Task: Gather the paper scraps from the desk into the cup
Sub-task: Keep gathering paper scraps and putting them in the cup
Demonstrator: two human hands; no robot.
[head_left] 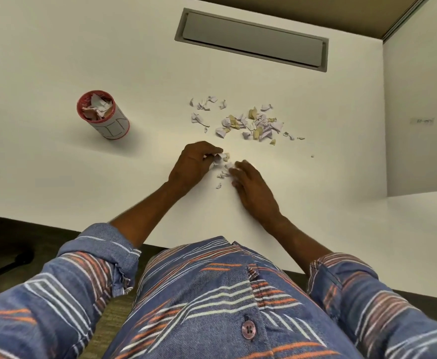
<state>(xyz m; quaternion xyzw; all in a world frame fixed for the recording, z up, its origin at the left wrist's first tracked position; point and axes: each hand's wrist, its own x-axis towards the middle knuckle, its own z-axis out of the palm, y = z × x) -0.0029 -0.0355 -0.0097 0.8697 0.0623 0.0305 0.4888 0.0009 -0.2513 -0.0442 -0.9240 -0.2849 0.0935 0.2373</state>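
A red-rimmed white cup stands on the white desk at the left, with paper scraps inside it. Several white and tan paper scraps lie scattered in a loose pile right of the desk's middle. My left hand is curled around a small bunch of scraps just below that pile. My right hand lies flat with its fingers spread, its fingertips touching a few small scraps between the two hands. One tiny scrap lies alone nearer to me.
A grey cable hatch is set into the desk at the back. A white partition wall closes off the right side. The desk's front edge runs just under my forearms. A dark chair base shows on the floor at the left.
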